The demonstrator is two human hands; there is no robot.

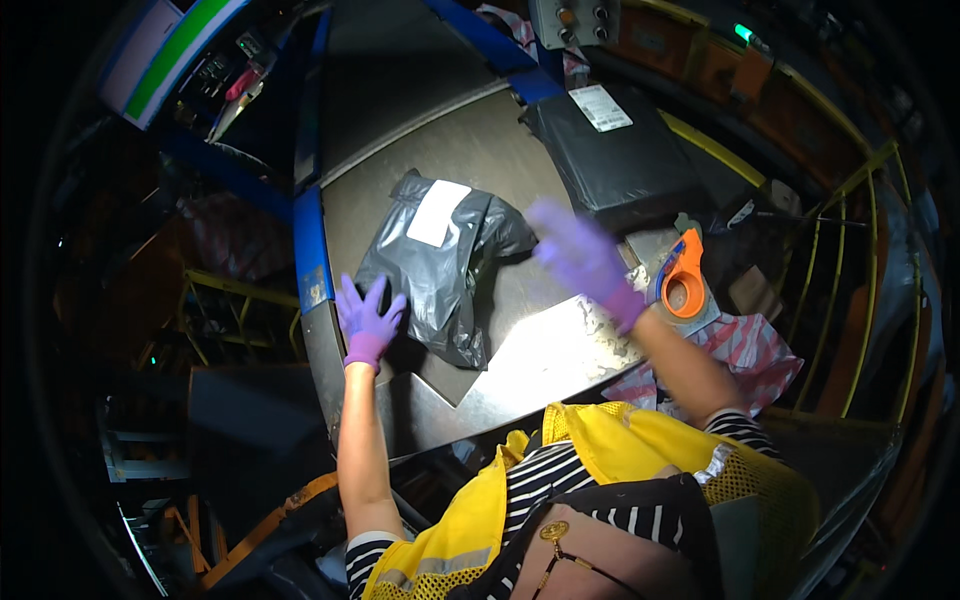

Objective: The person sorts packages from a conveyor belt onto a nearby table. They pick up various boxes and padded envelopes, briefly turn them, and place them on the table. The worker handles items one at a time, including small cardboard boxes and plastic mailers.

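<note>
A black plastic mailer bag [442,274] with a blank-looking white label [439,213] lies on the metal work surface in front of me. My left hand [367,315], in a purple glove, has its fingers spread at the bag's lower left edge; whether it touches the plastic I cannot tell. My right hand [577,251], in the same kind of glove, is blurred and hovers to the right of the bag. Nothing shows in its grasp. Beyond it sits a larger black-wrapped parcel [622,161] bearing a printed label [600,108].
An orange tape dispenser [682,277] stands on the right edge of the metal table [540,352]. Red-and-white striped sacking [750,356] bunches below it. A dark conveyor belt [405,60] leads away between blue side rails [306,225]. A button box [577,22] and yellow railings [844,300] flank the right.
</note>
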